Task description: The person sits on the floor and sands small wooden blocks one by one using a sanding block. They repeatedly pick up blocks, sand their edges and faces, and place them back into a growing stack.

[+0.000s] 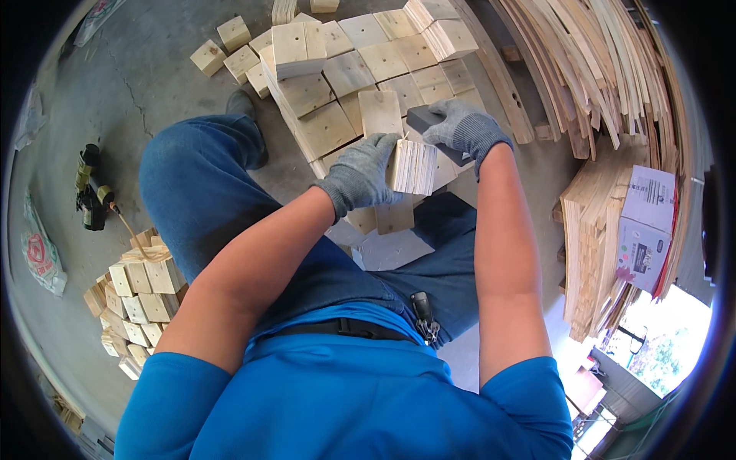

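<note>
My left hand, in a grey knit glove, is closed around a wooden block with a ridged, layered-looking face. My right hand, gloved the same way, grips a dark grey rectangular block just to the right of the wooden one; whether the two touch is hard to tell. Beneath both hands lies a broad layer of pale square wooden blocks, many with a small dark spot in the middle. A longer wooden piece rests on that layer just beyond the block in my left hand.
Stacked blocks stand on the floor at the left, by a black and yellow tool and a plastic bag. Loose blocks lie at the far left of the layer. Long wooden strips and a white box flank the right side.
</note>
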The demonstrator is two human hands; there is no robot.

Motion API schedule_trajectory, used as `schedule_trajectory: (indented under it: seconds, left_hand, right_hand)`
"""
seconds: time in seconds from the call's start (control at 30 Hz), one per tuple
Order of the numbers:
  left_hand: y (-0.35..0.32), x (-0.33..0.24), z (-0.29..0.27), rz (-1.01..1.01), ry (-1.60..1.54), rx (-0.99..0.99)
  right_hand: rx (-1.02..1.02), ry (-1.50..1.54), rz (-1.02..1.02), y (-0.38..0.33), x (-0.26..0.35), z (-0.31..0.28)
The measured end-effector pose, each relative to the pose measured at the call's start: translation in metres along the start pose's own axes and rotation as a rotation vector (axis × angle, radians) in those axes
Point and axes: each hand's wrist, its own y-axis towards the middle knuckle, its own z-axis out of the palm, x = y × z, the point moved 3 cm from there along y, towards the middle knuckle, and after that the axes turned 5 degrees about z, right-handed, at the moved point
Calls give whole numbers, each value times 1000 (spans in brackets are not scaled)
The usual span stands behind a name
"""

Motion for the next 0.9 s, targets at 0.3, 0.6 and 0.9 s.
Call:
schedule_trajectory:
  seconds: [0.3,0.6,0.9]
  left_hand:
    - [0,1,0,26,-58,-26]
    - [2,-12,-5,-109,-7,89]
    - [-6,-23,-3,44,26,8]
  right_hand:
    - [-324,379,-22,-55,-43,20]
    - [-518,903,59,-124,-99,136]
    - [-514,936,139,-134,-90,152]
